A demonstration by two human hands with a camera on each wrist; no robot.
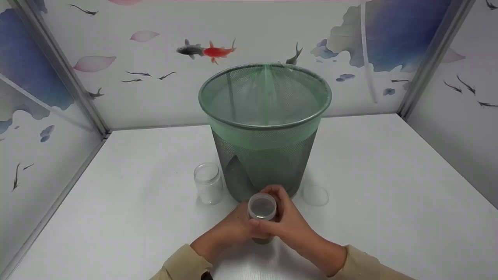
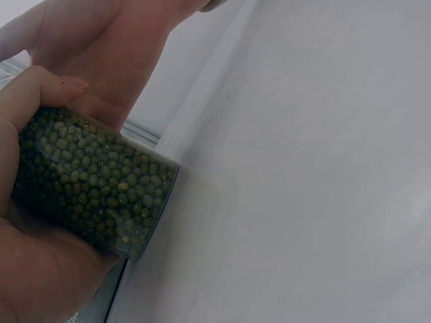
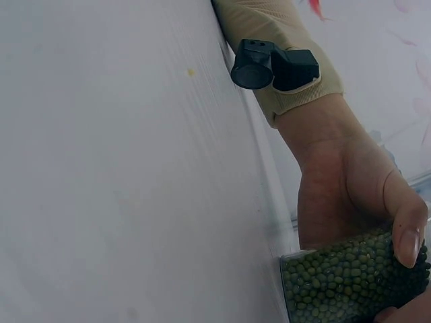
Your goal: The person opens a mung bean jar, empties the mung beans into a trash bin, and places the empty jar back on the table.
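Observation:
A clear jar of green mung beans (image 2: 94, 178) stands upright low over the white table, held by both hands. My left hand (image 1: 235, 225) grips its side, with the thumb (image 3: 408, 245) across the jar in the right wrist view. My right hand (image 1: 291, 225) curls round the upper part from the other side, near the rim (image 1: 262, 195). Whether a lid covers the top I cannot tell. To the left, a clear jar (image 1: 209, 184) stands upright with nothing visible inside. A clear round lid (image 1: 315, 195) lies flat on the right.
A mesh waste bin (image 1: 311, 144) with a green liner (image 1: 268, 136) stands right behind the hands. Printed wall panels (image 1: 155, 97) close off the back and both sides of the white table (image 1: 389, 194).

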